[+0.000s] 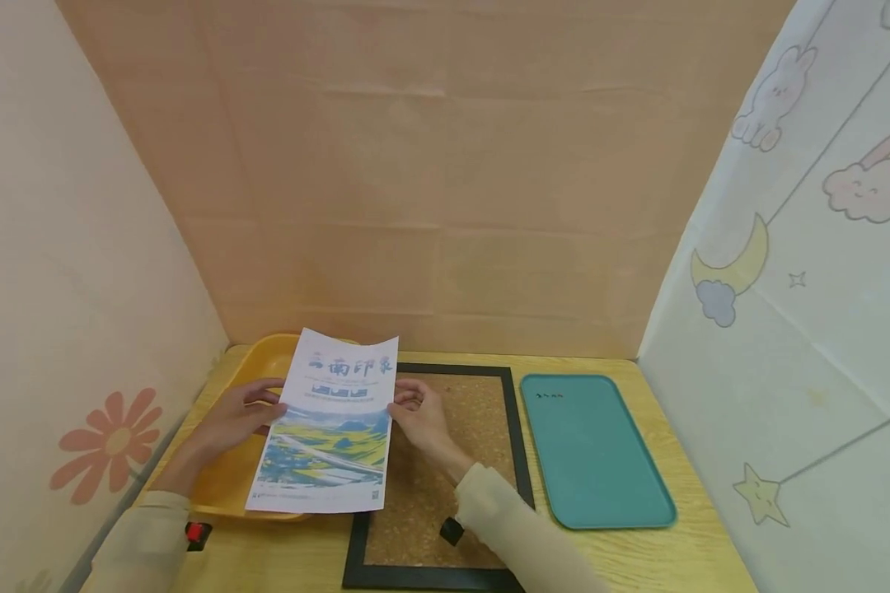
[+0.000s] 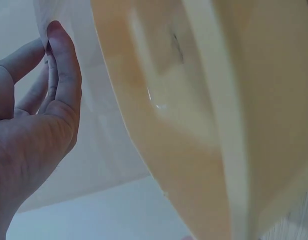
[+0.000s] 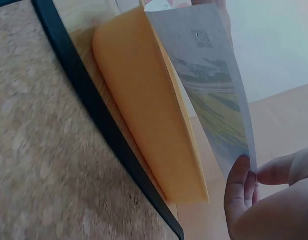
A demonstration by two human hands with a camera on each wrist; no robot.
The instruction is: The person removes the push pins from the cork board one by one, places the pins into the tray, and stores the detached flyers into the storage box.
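Observation:
A printed poster sheet (image 1: 326,445), with large blue characters above a green and yellow landscape, is held up between both hands. My left hand (image 1: 239,418) pinches its left edge; in the left wrist view, the thumb and fingers of that hand (image 2: 49,100) meet at the paper. On the opposite edge, my right hand (image 1: 421,418) pinches the sheet about halfway up. The right wrist view shows the poster's printing (image 3: 213,85) faintly, beside the right hand (image 3: 273,200). The poster overlaps a yellow bin (image 1: 218,482) and the left part of a cork board (image 1: 482,420).
The cork board's black frame (image 1: 519,436) lies under my right forearm. To its right is a teal tray (image 1: 601,461) with several tiny dark and reddish items (image 1: 549,396) near its top left corner. Fabric-covered walls stand at the back and both sides of the wooden table (image 1: 682,502).

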